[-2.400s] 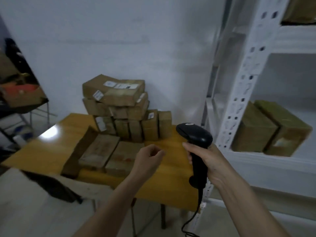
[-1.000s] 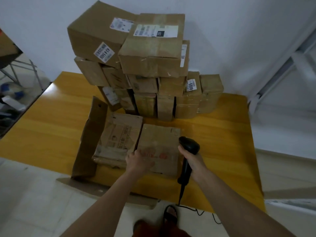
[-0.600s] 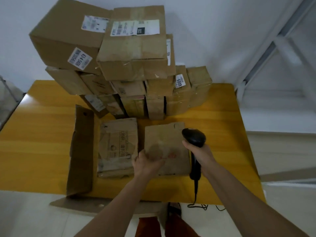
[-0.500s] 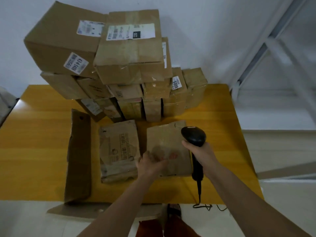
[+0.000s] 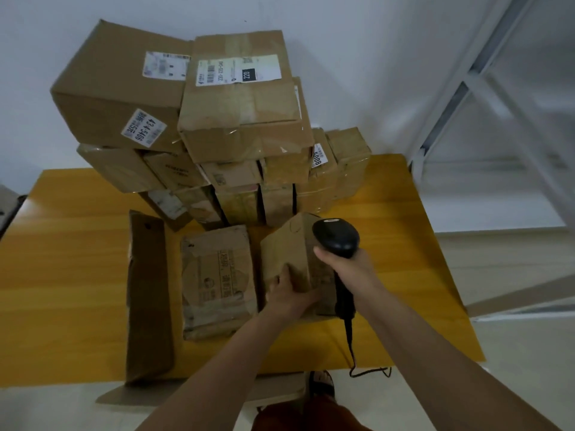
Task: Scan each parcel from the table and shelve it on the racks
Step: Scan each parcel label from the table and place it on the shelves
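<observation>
A small brown cardboard parcel [image 5: 289, 253] stands tilted up on the yellow table [image 5: 77, 259], its left side raised. My left hand [image 5: 287, 295] grips its near edge. My right hand [image 5: 348, 269] holds a black barcode scanner [image 5: 336, 237] just right of the parcel, its head over the parcel's far corner and its cable hanging off the table's front edge. A flat worn parcel [image 5: 217, 281] lies immediately left of the held one.
A tall stack of cardboard boxes [image 5: 236, 107] with white labels fills the back of the table against the wall. A long flat brown piece [image 5: 147, 300] lies at the left. A white rack frame [image 5: 466, 88] stands at the right.
My left hand has tipped the right-hand parcel up off the table from lying flat. The scanner stays beside it in my right hand.
</observation>
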The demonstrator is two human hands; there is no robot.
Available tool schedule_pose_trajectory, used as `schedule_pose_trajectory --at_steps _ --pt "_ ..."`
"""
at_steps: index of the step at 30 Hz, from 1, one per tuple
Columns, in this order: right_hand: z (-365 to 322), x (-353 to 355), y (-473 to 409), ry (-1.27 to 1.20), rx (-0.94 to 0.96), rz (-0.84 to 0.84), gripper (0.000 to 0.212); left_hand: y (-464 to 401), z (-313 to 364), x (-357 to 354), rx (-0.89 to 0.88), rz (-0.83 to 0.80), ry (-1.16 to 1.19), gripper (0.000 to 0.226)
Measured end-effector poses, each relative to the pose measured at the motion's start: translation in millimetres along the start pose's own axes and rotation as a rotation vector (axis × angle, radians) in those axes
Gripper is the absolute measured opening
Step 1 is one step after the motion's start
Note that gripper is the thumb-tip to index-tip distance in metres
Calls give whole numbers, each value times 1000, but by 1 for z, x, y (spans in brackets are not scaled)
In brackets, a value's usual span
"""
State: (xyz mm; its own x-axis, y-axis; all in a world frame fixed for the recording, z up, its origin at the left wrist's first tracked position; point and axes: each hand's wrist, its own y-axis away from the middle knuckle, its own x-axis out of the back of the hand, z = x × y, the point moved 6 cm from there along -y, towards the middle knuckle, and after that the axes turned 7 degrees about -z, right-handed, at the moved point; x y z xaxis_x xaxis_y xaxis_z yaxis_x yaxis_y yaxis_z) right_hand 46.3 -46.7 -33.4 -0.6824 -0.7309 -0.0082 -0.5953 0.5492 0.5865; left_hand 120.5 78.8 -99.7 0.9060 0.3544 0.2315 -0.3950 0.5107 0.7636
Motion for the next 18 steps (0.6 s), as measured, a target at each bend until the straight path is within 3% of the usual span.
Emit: schedule_pose_trajectory --at_steps 3,7,14,18 --pt "12 8 -4 -93 -101 42 31 10 -5 13 -63 -37 111 108" --pt "32 -2 1 -213 -206 -73 41 26 8 32 -213 182 -118 96" --pt "31 -31 7 -203 -171 -138 40 37 19 27 5 353 -359 125" --pt "25 -33 9 -194 -104 -125 44 42 11 50 38 412 -297 102"
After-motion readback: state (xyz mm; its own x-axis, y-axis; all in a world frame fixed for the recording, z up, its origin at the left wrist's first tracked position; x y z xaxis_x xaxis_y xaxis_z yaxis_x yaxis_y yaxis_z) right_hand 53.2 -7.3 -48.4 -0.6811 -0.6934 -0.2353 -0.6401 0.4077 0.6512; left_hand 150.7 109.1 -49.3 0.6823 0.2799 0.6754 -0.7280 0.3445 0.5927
